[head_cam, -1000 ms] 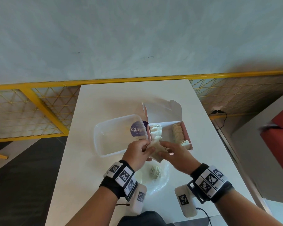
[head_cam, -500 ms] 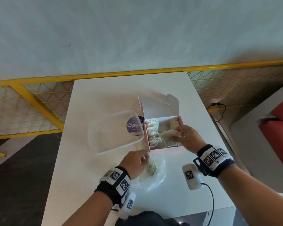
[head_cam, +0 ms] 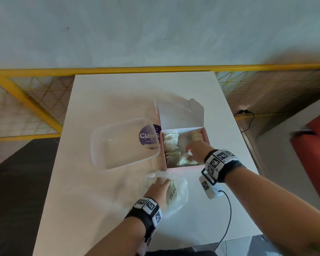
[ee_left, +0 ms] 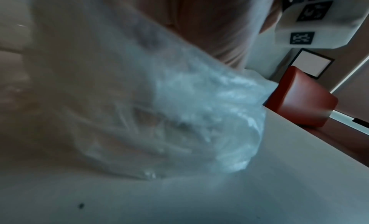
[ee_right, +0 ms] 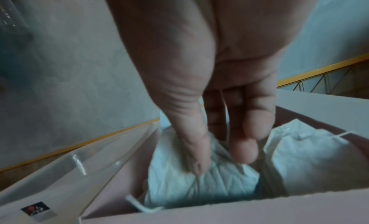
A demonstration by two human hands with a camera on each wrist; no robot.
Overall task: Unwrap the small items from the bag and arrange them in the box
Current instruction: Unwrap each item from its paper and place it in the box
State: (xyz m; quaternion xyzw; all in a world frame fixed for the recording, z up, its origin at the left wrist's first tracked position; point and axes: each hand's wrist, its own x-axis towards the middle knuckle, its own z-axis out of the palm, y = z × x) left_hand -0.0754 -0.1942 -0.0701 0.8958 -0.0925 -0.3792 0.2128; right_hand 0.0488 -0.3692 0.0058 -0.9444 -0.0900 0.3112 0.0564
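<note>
The box (head_cam: 185, 168) stands open on the tabletop (head_cam: 109, 93), lid flap up, and already holds several small white pouches: a column of them along its left wall (head_cam: 171, 143), at least one at the far right corner (head_cam: 197, 134), and one more near the front, the pouch (head_cam: 186, 159) that the right hand (head_cam: 198, 148) is setting down now. The right wrist view shows the thumb and fingers (ee_right: 245, 147) of that hand pinching the top of this pouch (ee_right: 199, 180), which sits low inside the box between the left wall and a neighbouring pouch (ee_right: 311, 151) on the right; so the right grip is clenched on the pouch, which looks nearly seated but not let go. The left hand (head_cam: 160, 187) lies on the clear bag (head_cam: 179, 193) just in front of the box, its fingers reaching in among the crumpled plastic; at least one pale item (head_cam: 173, 189) is visible through the film, so the bag is not yet emptied. Whether the left grip has closed on anything I cannot tell: its wrist view is blurred, showing only the bag (ee_left: 209, 117). By my reading the task is well past halfway, with room left mainly in the middle and front of the box. A clear tub (head_cam: 122, 145) lies to the left of the box, touching it
</note>
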